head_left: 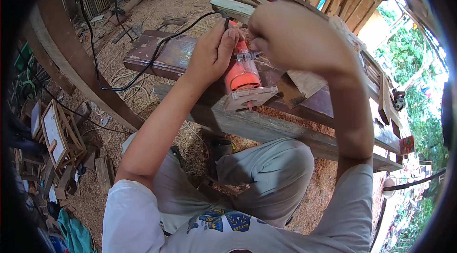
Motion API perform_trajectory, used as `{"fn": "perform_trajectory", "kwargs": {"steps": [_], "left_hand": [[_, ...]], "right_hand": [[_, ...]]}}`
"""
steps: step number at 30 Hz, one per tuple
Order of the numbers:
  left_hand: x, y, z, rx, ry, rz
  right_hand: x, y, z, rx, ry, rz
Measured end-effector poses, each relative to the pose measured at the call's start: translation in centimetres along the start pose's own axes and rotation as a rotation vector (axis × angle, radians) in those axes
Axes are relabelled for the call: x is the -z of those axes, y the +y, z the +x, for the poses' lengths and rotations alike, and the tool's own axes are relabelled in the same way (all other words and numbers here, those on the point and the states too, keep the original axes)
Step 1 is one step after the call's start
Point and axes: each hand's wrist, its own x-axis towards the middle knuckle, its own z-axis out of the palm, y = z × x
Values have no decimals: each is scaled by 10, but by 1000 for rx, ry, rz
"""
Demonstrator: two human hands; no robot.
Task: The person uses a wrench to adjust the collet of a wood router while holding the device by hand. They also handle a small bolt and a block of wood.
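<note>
Orange power tool (244, 80) — black cable (164, 40)

The right hand (285, 36) is blurred, and whether it touches the orange tool (243, 72) is unclear.

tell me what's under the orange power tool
A brown wooden plank extends beneath the orange power tool, visible to either side; the patch directly under it is covered.
</note>
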Motion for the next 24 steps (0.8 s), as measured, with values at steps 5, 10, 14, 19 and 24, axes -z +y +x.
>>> {"fn": "perform_trajectory", "kwargs": {"steps": [5,10,14,19,24], "left_hand": [[9,-10,-4,17,-26,-56],[-1,-6,4,-32,16,-23],[3,-9,-1,-29,9,-49],[1,-5,2,-41,13,-52],[4,-7,0,-30,-3,-45]], "right_hand": [[-35,-85,-45,-260,18,-149],[-61,-74,-67,-273,335,-155],[-42,-44,-63,-145,355,-21],[-1,-13,-43,-138,271,138],[8,4,-11,-159,62,94]]}}
